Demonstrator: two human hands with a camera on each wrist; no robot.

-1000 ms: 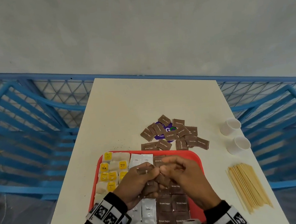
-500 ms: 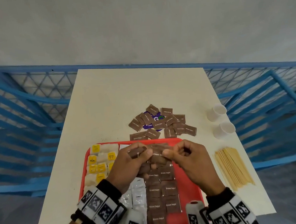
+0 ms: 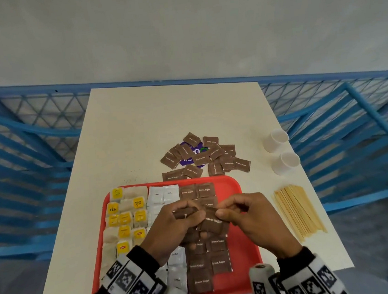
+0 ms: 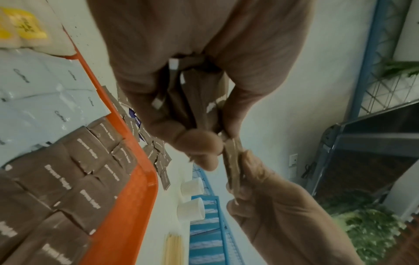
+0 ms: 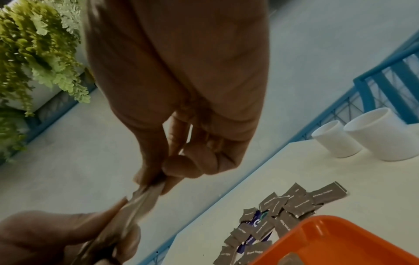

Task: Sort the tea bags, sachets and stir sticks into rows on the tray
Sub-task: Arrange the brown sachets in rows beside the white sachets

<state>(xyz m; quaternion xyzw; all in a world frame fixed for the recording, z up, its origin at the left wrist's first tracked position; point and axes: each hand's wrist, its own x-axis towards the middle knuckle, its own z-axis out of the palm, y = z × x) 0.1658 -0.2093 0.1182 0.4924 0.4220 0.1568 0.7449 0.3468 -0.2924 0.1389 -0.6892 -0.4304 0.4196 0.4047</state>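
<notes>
Two hands meet over the middle of the red tray (image 3: 239,214) low in the head view. The left hand (image 3: 173,230) has its fingers curled round a small stack of brown sachets (image 3: 186,212), and the right hand (image 3: 248,217) pinches one brown sachet (image 3: 214,221) by its edge between thumb and fingers; both wrist views show this sachet caught between the two hands. Under them the tray carries rows: tea bags (image 3: 124,223) with yellow tags at left, white sachets (image 3: 163,194) next, then brown sugar sachets (image 3: 208,262) in the centre. Right of the tray, on the pale table (image 3: 138,128), lies a bundle of stir sticks (image 3: 298,212). Beyond the tray's far edge, at mid-frame, a loose heap of brown sachets (image 3: 213,155) covers a purple packet (image 3: 187,156). Toward the right edge of the table, two white cups (image 3: 280,151) lie on their sides. A blue railing (image 3: 31,130) runs behind the table.
</notes>
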